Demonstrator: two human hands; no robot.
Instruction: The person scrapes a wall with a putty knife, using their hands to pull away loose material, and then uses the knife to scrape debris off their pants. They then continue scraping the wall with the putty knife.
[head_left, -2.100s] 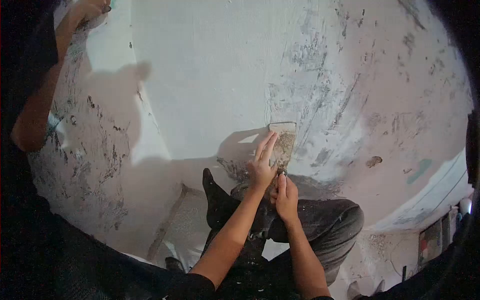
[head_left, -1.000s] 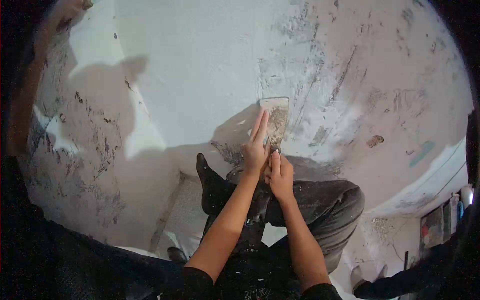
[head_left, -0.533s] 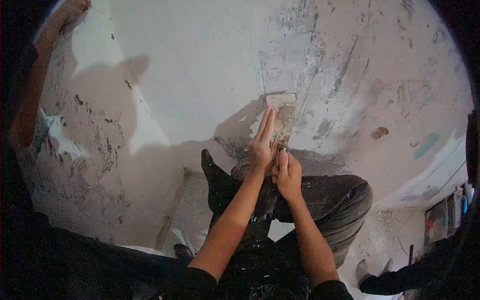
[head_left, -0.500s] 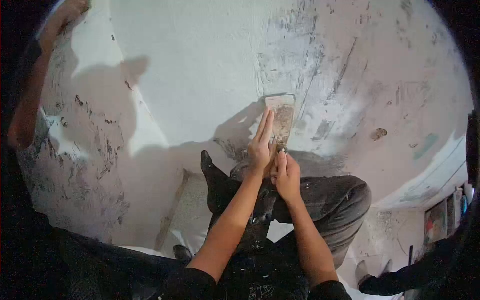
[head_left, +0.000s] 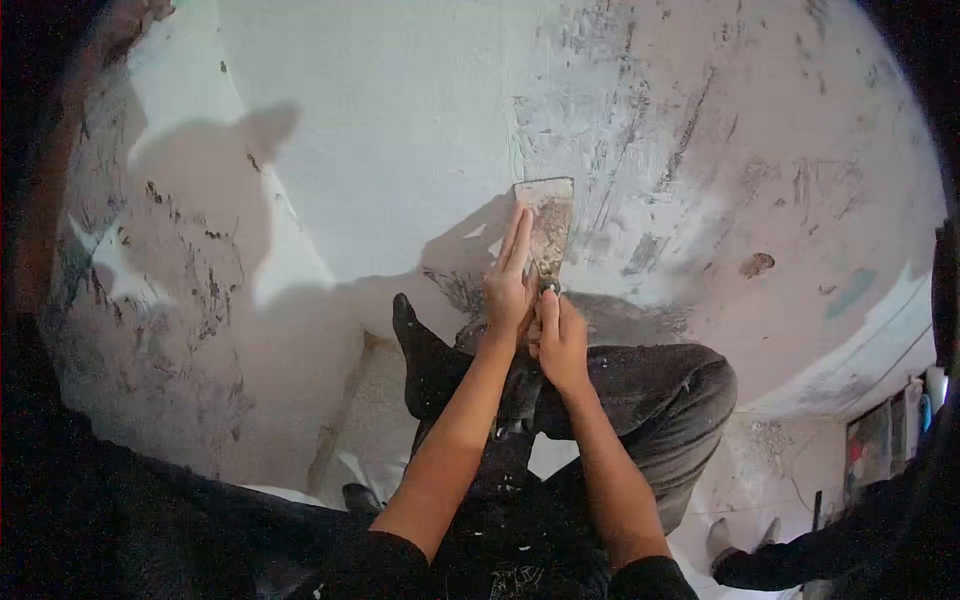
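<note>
A wide metal scraper, its blade crusted with dried plaster, lies flat against the white wall. My right hand is wrapped around the scraper's handle just below the blade. My left hand rests beside it with two straight fingers pressed on the blade's left side. Grey scraped streaks cover the wall above and to the right of the blade. My bent knee in dark grey trousers sits right under both hands.
A second person's arm reaches up along the left edge, throwing a shadow on the wall. My dark-socked foot points at the wall base. Debris litters the floor at lower right, near boxes and another dark sleeve.
The scraper and both hands have slid a little upward and left along the wall. The other person's arm at the left has shifted slightly.
</note>
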